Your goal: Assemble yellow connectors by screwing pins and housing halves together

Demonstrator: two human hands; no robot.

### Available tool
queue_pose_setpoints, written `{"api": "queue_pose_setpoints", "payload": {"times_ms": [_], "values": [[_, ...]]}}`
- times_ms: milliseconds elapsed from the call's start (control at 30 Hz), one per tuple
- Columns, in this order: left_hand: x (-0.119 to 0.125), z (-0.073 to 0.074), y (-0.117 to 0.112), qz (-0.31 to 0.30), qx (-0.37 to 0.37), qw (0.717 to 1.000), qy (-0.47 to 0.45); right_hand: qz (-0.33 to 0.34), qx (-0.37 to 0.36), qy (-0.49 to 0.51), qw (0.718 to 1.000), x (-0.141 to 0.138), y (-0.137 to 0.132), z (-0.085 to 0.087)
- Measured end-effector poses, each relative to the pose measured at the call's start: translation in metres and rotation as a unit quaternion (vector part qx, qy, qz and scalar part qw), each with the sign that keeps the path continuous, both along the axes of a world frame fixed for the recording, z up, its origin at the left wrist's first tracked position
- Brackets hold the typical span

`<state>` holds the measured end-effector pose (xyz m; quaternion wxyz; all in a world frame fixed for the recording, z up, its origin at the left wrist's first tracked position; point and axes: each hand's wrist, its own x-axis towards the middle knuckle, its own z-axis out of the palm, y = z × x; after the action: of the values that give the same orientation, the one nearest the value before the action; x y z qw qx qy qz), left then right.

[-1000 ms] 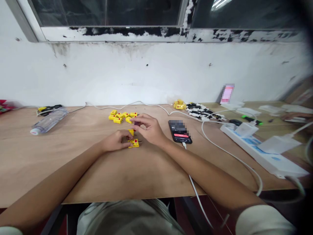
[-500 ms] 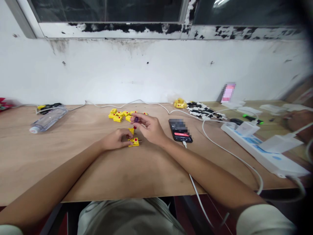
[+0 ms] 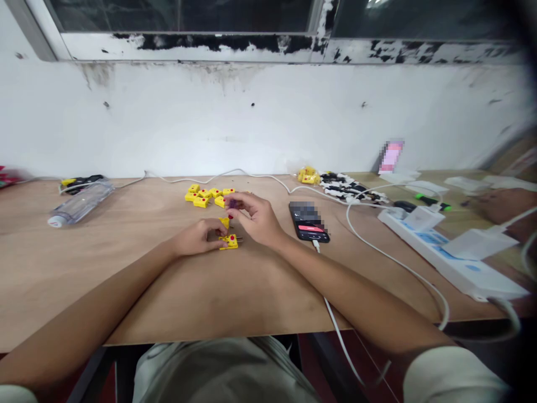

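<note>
Near the centre of the frame, on the bench (image 3: pixel 251 302), a yellow plug (image 3: pixel 232 242) with a red dot lies with its pins pointing to the right of the frame; the left hand (image 3: pixel 201 238) has its fingertips closed on the near end, pressing it to the wood; a second yellow piece (image 3: pixel 225 222) shows just behind those fingers, though whether they touch it I cannot tell; the right hand (image 3: pixel 259 219) pinches the purple handle of a small screwdriver (image 3: pixel 232 207), its thin shaft pointing down to the plug; the step in hand, I judge, is turning the tool on the plug, though the tip's exact seat is too small to make out; the next move seems to call for the shaft kept upright, light finger turns and a firm left grip; beyond the hands, in the middle of the frame, lies a loose group of yellow plugs (image 3: pixel 201 202); right of centre is a phone (image 3: pixel 309 226) on a white cable, with a power strip (image 3: pixel 490 282) farther right; a clear bottle (image 3: pixel 84 202) lies at left, and another person's blurred hand (image 3: pixel 505 208) shows at the right edge.
</note>
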<state>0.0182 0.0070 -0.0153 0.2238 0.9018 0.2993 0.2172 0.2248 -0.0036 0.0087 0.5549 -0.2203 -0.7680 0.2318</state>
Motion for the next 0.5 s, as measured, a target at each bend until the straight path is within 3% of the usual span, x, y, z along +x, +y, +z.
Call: {"api": "queue_pose_setpoints", "payload": {"times_ms": [167,500], "values": [[0.0001,0.0014,-0.0006,-0.003,0.003,1.0,0.005,0.016,-0.053,0.0,0.998,0.0001,-0.001,-0.0034],[0.001,0.004,-0.0027,-0.004,-0.003,1.0,0.007,0.024,-0.046,0.0,0.999,0.0009,-0.0042,-0.001]]}}
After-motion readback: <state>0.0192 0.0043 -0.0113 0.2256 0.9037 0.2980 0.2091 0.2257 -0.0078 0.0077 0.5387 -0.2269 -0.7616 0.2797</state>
